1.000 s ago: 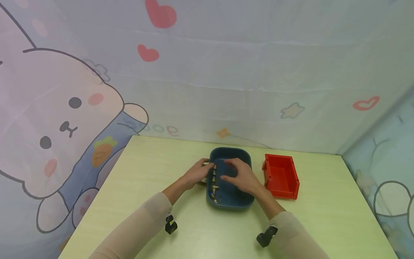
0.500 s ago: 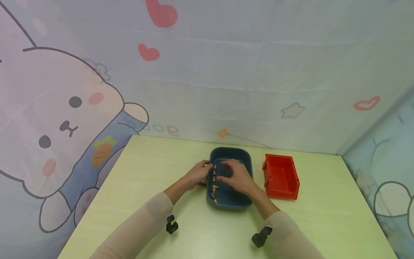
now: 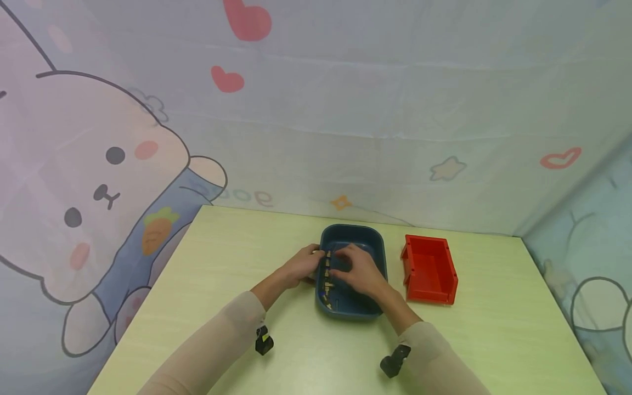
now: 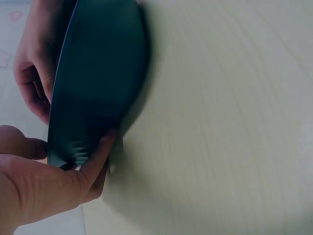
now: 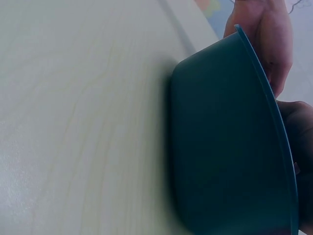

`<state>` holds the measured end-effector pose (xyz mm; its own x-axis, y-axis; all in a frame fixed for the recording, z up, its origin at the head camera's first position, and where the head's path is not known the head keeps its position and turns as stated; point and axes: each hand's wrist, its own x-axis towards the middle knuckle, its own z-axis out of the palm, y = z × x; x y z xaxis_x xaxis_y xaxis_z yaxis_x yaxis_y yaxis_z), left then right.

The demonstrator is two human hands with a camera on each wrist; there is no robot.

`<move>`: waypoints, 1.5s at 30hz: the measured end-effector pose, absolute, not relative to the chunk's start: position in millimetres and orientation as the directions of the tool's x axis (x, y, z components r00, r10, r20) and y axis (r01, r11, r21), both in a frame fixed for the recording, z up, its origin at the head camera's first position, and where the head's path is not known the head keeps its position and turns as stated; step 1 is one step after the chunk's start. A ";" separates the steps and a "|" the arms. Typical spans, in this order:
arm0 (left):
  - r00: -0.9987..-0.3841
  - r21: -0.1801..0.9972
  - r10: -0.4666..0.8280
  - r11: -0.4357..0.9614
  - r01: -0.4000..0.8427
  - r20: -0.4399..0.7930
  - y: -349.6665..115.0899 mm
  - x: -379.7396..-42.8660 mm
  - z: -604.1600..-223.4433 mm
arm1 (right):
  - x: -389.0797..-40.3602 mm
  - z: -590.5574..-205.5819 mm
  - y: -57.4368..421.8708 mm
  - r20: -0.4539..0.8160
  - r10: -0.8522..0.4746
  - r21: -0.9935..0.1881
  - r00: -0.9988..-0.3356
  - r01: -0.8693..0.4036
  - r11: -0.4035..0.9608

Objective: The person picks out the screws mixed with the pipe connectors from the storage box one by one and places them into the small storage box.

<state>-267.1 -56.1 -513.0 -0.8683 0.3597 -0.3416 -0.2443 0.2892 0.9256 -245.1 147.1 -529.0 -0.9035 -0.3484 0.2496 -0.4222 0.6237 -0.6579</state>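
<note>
A dark blue bin [image 3: 362, 308] sits on the table in the head view. Along the inside of its left wall runs a row of several small brass-coloured metal pieces [image 3: 328, 285], too small to tell exactly. My left hand [image 3: 299, 265] grips the bin's left wall; in the left wrist view its thumb is over the rim, with fingers [image 4: 100, 154] against the outside. My right hand [image 3: 360, 269] reaches into the bin from the right, thumb and index finger apart and curved beside the row. The right wrist view shows mostly the bin's outer wall [image 5: 225, 137].
To the right of the blue bin stands a red open-front plastic bin [image 3: 428, 271]. Both rest on a pale wooden table [image 3: 494, 318]. A printed cloth [image 3: 365, 109] hangs behind the table's back edge.
My right hand has shifted a little to the left, closer to the metal pieces. My left hand stays on the bin's wall, and the bins keep their places.
</note>
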 end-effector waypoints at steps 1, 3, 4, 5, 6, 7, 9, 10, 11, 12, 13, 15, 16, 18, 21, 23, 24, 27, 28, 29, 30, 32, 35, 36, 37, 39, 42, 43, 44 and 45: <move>-0.870 0.925 0.357 0.292 -0.242 -0.340 -55.9 -267.0 -513.2 | -244.9 -529.0 146.8 0.247 -0.348 -0.658 -0.905 -0.420 0.625; -0.871 0.924 0.352 0.293 -0.246 -0.343 -55.5 -267.1 -513.6 | -244.9 -529.4 146.4 0.244 -0.344 -0.658 -0.907 -0.415 0.628; -0.872 0.923 0.349 0.294 -0.246 -0.344 -55.3 -267.1 -513.5 | -244.8 -529.3 146.1 0.239 -0.342 -0.659 -0.909 -0.410 0.630; -0.872 0.923 0.348 0.297 -0.247 -0.345 -55.1 -267.2 -513.7 | -244.9 -529.9 146.0 0.235 -0.339 -0.658 -0.911 -0.406 0.634; -0.871 0.922 0.347 0.297 -0.249 -0.347 -55.0 -267.2 -513.9 | -245.0 -530.6 145.9 0.231 -0.338 -0.658 -0.913 -0.402 0.637; -0.870 0.922 0.348 0.297 -0.250 -0.348 -54.9 -267.4 -514.0 | -245.3 -531.3 145.7 0.227 -0.336 -0.657 -0.914 -0.398 0.640; -0.870 0.922 0.352 0.299 -0.246 -0.346 -55.2 -267.4 -514.3 | -245.8 -533.2 145.6 0.225 -0.333 -0.654 -0.916 -0.395 0.645; -0.869 0.922 0.354 0.299 -0.245 -0.346 -55.4 -267.3 -514.1 | -246.1 -534.1 145.5 0.225 -0.333 -0.653 -0.916 -0.395 0.646; -0.868 0.923 0.358 0.299 -0.243 -0.345 -55.6 -267.2 -514.0 | -246.3 -534.9 145.5 0.226 -0.333 -0.650 -0.915 -0.396 0.648; -0.866 0.923 0.363 0.299 -0.241 -0.344 -55.9 -267.2 -513.9 | -246.4 -535.5 145.4 0.229 -0.333 -0.649 -0.915 -0.398 0.648; -0.864 0.923 0.367 0.299 -0.241 -0.344 -56.1 -267.2 -513.6 | -246.5 -536.0 145.2 0.231 -0.333 -0.649 -0.914 -0.400 0.647; -0.862 0.924 0.374 0.298 -0.238 -0.343 -56.5 -267.2 -512.9 | -246.8 -537.4 145.0 0.236 -0.333 -0.647 -0.913 -0.403 0.647; -0.861 0.925 0.377 0.298 -0.238 -0.343 -56.6 -267.3 -512.6 | -247.0 -538.0 144.9 0.239 -0.333 -0.645 -0.912 -0.406 0.648; -0.860 0.925 0.381 0.299 -0.233 -0.340 -57.0 -267.2 -512.1 | -247.3 -539.3 144.6 0.246 -0.335 -0.640 -0.909 -0.412 0.648; -0.859 0.926 0.386 0.301 -0.228 -0.337 -57.5 -267.1 -511.3 | -247.5 -540.5 144.1 0.250 -0.347 -0.624 -0.904 -0.425 0.656; -0.857 0.927 0.393 0.304 -0.220 -0.333 -58.1 -267.2 -510.9 | -247.5 -540.8 143.8 0.252 -0.358 -0.612 -0.899 -0.435 0.661; -0.857 0.928 0.398 0.305 -0.214 -0.328 -58.3 -267.2 -510.5 | -247.5 -540.8 143.7 0.251 -0.365 -0.604 -0.897 -0.440 0.665; -0.858 0.931 0.404 0.307 -0.200 -0.317 -59.2 -267.9 -510.4 | -247.8 -540.7 143.8 0.247 -0.384 -0.583 -0.890 -0.453 0.675; -0.860 0.931 0.403 0.307 -0.195 -0.314 -59.4 -268.4 -510.7 | -247.9 -540.6 143.7 0.244 -0.390 -0.576 -0.888 -0.456 0.678; -0.859 0.932 0.403 0.304 -0.199 -0.315 -59.5 -268.8 -510.8 | -248.1 -540.6 143.6 0.240 -0.395 -0.569 -0.887 -0.458 0.683; -0.858 0.932 0.404 0.300 -0.203 -0.317 -59.5 -269.1 -511.1 | -248.1 -540.6 143.7 0.234 -0.400 -0.563 -0.886 -0.459 0.687; -0.855 0.932 0.405 0.290 -0.216 -0.324 -59.5 -269.8 -511.8 | -248.0 -540.3 143.6 0.227 -0.404 -0.556 -0.886 -0.459 0.693; -0.850 0.935 0.415 0.275 -0.223 -0.325 -59.7 -269.9 -512.7 | -247.5 -540.4 143.5 0.225 -0.404 -0.550 -0.887 -0.458 0.698; -0.850 0.936 0.416 0.272 -0.224 -0.324 -59.7 -270.1 -513.1 | -247.4 -540.5 143.4 0.227 -0.402 -0.550 -0.887 -0.457 0.699; -0.851 0.936 0.414 0.273 -0.223 -0.324 -59.9 -270.1 -513.4 | -247.3 -540.9 143.4 0.226 -0.402 -0.546 -0.887 -0.457 0.702; -0.852 0.935 0.412 0.274 -0.224 -0.325 -60.2 -270.4 -514.5 | -247.5 -542.5 143.5 0.224 -0.400 -0.539 -0.888 -0.455 0.709; -0.852 0.932 0.404 0.276 -0.233 -0.333 -60.2 -271.2 -516.7 | -247.9 -544.7 143.8 0.218 -0.396 -0.534 -0.892 -0.449 0.716; -0.853 0.932 0.402 0.278 -0.232 -0.332 -60.2 -271.5 -517.7 | -248.0 -545.4 144.0 0.217 -0.396 -0.534 -0.893 -0.448 0.717; -0.853 0.932 0.403 0.277 -0.232 -0.332 -60.1 -271.8 -518.9 | -248.1 -545.9 144.2 0.215 -0.394 -0.537 -0.893 -0.446 0.717; -0.853 0.933 0.403 0.277 -0.232 -0.332 -59.9 -272.0 -519.9 | -248.0 -546.0 144.2 0.215 -0.393 -0.539 -0.894 -0.444 0.716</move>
